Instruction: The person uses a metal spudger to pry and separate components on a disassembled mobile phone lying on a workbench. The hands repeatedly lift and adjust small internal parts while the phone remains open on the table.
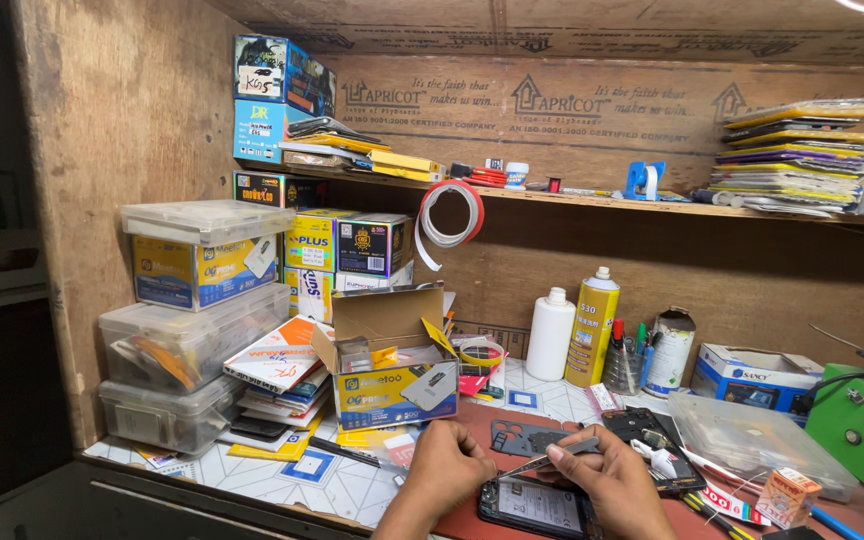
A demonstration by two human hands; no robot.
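An opened phone (537, 507) lies on a reddish mat (472, 415) at the bottom of the head view. My left hand (447, 468) rests at its left edge and holds it. My right hand (602, 478) grips metal tweezers (542, 462) whose tip points left, over the phone's top end. A dark phone back frame (524, 437) lies just beyond the hands. Another dark phone part (652, 440) sits to the right.
An open cardboard box (392, 370) stands behind the hands. Stacked clear bins (187, 350) fill the left. A white bottle (551, 335), yellow spray can (592, 328), clear lid (757, 440) and green tool stand (862, 430) are at right. A wooden shelf (592, 197) runs above.
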